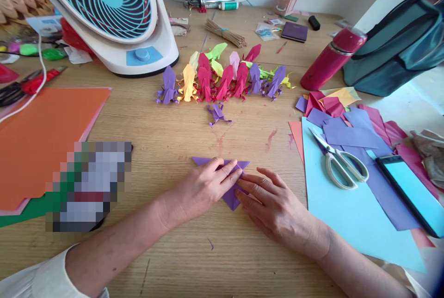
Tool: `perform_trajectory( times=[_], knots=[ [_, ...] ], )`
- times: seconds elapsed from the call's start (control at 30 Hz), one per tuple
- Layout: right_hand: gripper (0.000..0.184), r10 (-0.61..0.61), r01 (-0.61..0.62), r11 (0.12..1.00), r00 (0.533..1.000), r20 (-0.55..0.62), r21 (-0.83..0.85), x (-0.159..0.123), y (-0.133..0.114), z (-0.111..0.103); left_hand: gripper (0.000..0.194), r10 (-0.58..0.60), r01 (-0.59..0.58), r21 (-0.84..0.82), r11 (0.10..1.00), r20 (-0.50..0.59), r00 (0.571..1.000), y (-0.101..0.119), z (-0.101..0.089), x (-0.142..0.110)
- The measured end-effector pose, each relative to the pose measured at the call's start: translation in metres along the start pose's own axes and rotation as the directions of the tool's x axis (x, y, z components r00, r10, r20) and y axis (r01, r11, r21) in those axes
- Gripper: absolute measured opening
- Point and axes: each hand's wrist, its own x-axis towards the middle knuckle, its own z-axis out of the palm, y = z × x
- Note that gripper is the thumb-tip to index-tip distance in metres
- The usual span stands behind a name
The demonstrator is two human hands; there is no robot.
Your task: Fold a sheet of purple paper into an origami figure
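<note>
– Since loose paper probably slides around on wood, I've got both hands down on this purple paper [231, 200], which sits on the table [173, 261] right under my fingers.

– So are you actually gripping it?

– Left hand [208, 180]: nah, fingers stretched out and pressing on top, not wrapped around anything. Right hand [279, 205]: fingers at the right edge, right next to my left fingertips. Can't tell if it's pinching or just resting, the undersides are hidden. My guess is left pins, right steadies the edge.

– Which way round is it?

– Triangle, one corner toward me, long side away. The other two corners poke out either side of my left fingers, so I guess I can see if it's straight.

– And the critter parade?

– Paper critters [225, 82], lined up well beyond my fingertips, with a small purple one [218, 112] sitting nearer my hands. Seems like a good spot so my arms don't sweep them.

– Scissors?

– Right of my right hand, lying across the light blue sheet [340, 219] and some purple scraps [350, 134]. Those scissors [335, 151] have their handles toward my side, so should be an easy grab. Orange sheet [52, 136]'s off beyond my left forearm, out of the way.
</note>
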Motion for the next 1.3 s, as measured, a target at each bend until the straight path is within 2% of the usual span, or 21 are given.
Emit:
perform_trajectory(
  times=[0.1,0.37,0.6,0.77,0.9,1.1,1.2,1.3],
  knots=[
    [0.023,-0.006,0.006,0.999,1.000,0.003,-0.036,-0.001,-0.004,0.001,0.045,-0.014,0.014,0.000,1.000,0.021,1.000,0.002,-0.001,0.000],
    [0.028,0.005,-0.007,0.996,1.000,-0.015,-0.094,-0.008,-0.014,0.013,0.044,-0.058,0.058,0.029,0.998,-0.010,0.998,0.010,0.003,0.001],
    [0.033,-0.005,-0.001,0.994,0.998,-0.057,-0.109,-0.010,-0.016,0.016,0.043,-0.141,0.137,-0.079,0.987,-0.049,0.989,0.012,0.008,0.003],
    [0.032,0.024,-0.028,0.997,0.998,-0.057,-0.069,-0.010,-0.015,0.017,0.038,-0.199,0.197,-0.121,0.973,-0.006,0.980,0.018,0.007,0.004],
    [0.025,0.042,-0.041,0.999,0.996,-0.081,0.010,-0.005,-0.010,0.009,0.048,-0.256,0.251,-0.175,0.952,-0.010,0.967,0.021,0.010,0.001],
    [0.024,0.240,-0.217,0.964,0.960,-0.147,0.155,-0.001,0.005,0.006,0.055,-0.263,0.254,-0.213,0.944,-0.014,0.965,0.024,0.013,-0.003],
    [0.024,0.297,-0.277,0.945,0.949,-0.106,0.172,-0.001,0.014,0.012,0.055,-0.271,0.265,-0.218,0.939,0.003,0.962,0.024,0.014,-0.002],
    [0.026,0.299,-0.285,0.943,0.953,-0.059,0.171,0.001,0.018,0.016,0.057,-0.286,0.287,-0.226,0.931,0.037,0.958,0.024,0.014,-0.001]
  ],
)
